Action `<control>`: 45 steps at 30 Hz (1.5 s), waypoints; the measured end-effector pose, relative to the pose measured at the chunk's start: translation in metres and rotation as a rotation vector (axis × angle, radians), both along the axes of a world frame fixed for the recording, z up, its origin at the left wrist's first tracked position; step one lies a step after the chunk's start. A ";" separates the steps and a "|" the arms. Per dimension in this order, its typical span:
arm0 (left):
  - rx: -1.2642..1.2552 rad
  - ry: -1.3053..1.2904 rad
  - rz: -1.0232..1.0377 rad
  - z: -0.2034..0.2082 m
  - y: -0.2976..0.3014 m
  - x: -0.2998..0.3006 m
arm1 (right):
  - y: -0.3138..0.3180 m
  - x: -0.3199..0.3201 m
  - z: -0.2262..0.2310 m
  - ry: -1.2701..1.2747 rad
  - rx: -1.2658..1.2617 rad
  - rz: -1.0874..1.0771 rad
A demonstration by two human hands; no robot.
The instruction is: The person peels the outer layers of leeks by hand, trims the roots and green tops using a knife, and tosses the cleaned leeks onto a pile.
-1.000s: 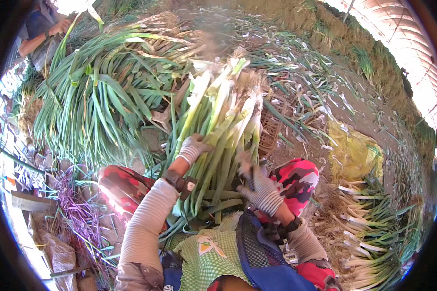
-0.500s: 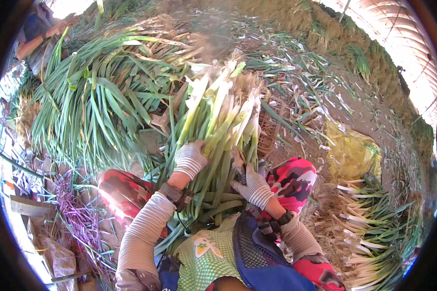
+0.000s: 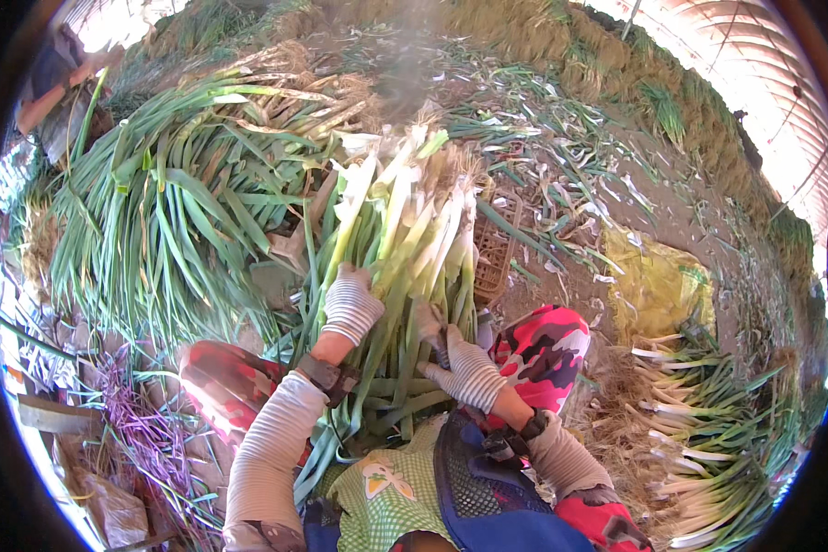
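Note:
A thick bunch of green onions [image 3: 400,235] lies across my lap, its white, rooted ends pointing away and its green leaves toward me. My left hand [image 3: 352,305], in a striped knit glove, is closed round stalks on the bunch's left side. Lower on the right side, my gloved right hand [image 3: 472,370] is against the leaves, thumb apart from the fingers, with leaves between them. Its greyish fingertips are partly lost among the stalks.
A large heap of green onions [image 3: 184,202] stands at left. Cleaned green onions [image 3: 708,442] lie in a row at right by a yellow sack [image 3: 658,285]. A brown plastic crate [image 3: 495,244] is beyond my knee. Purple strands [image 3: 143,423] lie at left; another person's arm [image 3: 41,106] shows far left.
The view has shifted slightly, so most things sit a little further left. Both hands stay at the bunch, with little visible change in their hold.

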State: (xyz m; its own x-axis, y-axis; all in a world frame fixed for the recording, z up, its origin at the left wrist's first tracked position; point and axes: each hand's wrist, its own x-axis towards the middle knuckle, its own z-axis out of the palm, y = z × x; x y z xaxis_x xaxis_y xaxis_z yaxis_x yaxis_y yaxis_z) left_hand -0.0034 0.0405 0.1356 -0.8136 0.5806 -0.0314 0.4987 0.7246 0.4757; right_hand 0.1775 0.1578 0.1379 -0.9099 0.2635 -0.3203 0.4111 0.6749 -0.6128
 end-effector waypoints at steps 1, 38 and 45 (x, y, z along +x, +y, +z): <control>0.030 0.031 0.031 -0.018 -0.005 -0.009 | -0.003 -0.005 0.001 0.006 0.049 -0.004; -0.010 -0.126 0.030 -0.042 0.006 0.001 | 0.098 -0.150 -0.023 -0.092 0.108 -0.267; 0.277 -0.221 -0.007 -0.073 -0.003 -0.018 | 0.095 -0.142 -0.015 -0.043 0.217 -0.159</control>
State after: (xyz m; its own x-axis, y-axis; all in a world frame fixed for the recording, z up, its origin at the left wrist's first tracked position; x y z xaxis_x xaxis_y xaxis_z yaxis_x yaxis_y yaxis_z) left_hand -0.0216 0.0372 0.0622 -0.8005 0.5975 -0.0469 0.3662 0.5495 0.7510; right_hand 0.0359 0.2528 0.1227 -0.8381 0.4692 -0.2781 0.5454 0.7133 -0.4401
